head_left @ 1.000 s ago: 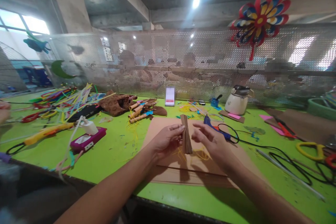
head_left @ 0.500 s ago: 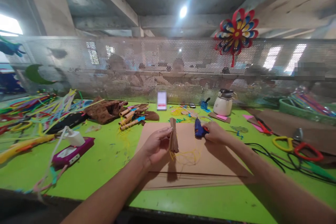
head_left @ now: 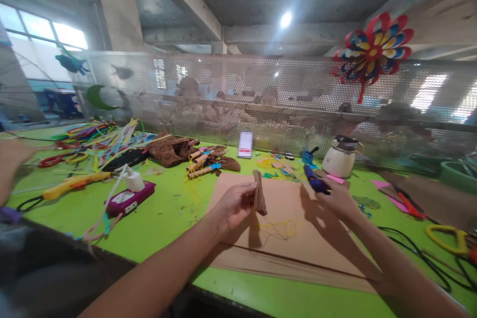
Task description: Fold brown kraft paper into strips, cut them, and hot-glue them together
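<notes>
My left hand [head_left: 235,204] pinches a folded stack of brown paper [head_left: 259,198], held upright above a sheet of brown cardboard [head_left: 298,238] on the green table [head_left: 164,213]. Yellow string [head_left: 279,228] hangs from the stack and curls on the cardboard. My right hand [head_left: 337,200] is closed round a blue glue gun [head_left: 315,181], lifted off the table, nozzle pointing away to the upper left. Its black cable [head_left: 413,253] trails off to the right.
A perforated metal screen [head_left: 261,104] closes the far edge, with people behind it. A phone [head_left: 245,144], a white pot [head_left: 339,157], brown paper fans [head_left: 208,159], coloured strips [head_left: 97,139], a pink box [head_left: 129,198] and yellow scissors [head_left: 447,238] lie around. Another person's hand [head_left: 11,164] shows at left.
My right hand went from beside the paper stack to the glue gun, took hold of it and lifted it. The left hand kept the stack upright.
</notes>
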Demonstrator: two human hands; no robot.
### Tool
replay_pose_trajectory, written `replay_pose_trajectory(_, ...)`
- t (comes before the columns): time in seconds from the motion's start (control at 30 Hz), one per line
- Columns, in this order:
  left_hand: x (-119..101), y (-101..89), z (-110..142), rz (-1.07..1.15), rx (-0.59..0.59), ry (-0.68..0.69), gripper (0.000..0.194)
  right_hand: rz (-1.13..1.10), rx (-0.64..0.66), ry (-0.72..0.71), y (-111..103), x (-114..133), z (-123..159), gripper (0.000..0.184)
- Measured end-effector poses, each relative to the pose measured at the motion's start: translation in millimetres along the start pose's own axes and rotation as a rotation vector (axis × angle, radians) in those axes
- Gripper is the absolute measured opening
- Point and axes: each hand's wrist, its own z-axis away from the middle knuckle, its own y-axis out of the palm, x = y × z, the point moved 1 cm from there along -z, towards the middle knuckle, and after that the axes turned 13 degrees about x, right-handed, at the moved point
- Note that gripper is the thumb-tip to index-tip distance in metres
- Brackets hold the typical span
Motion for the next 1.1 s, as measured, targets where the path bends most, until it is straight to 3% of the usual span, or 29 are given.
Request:
replay_pose_trajectory(0.1,-1,-1.7,-2,0.026,-0.026,0.048,0.01,-0.175,0.033,0.012,-22,14,12,0.034)
replay_pose_trajectory(0.2,-1,-6.2,-3,0.032,-0.065,0.077,0.008,-0.443,0.239,-0.153,-33,36,33,0.041)
replay_pose_trajectory(0.33,1,-10.5,-2,0.013,-0.052,0.066,0.006,-0.33,0.402,-0.239,-35,59,58,0.045)
replay_pose_trajectory(0.7,0,2.5,3,-0.039,0.046,-0.039,0.014,-0.121,0.369,-0.325,-27,66,68,0.037)
replay_pose_trajectory(1.1,-1,7.4,7,-0.082,0.06,-0.059,0.013,-0.061,0.344,-0.339,-23,65,67,0.038)
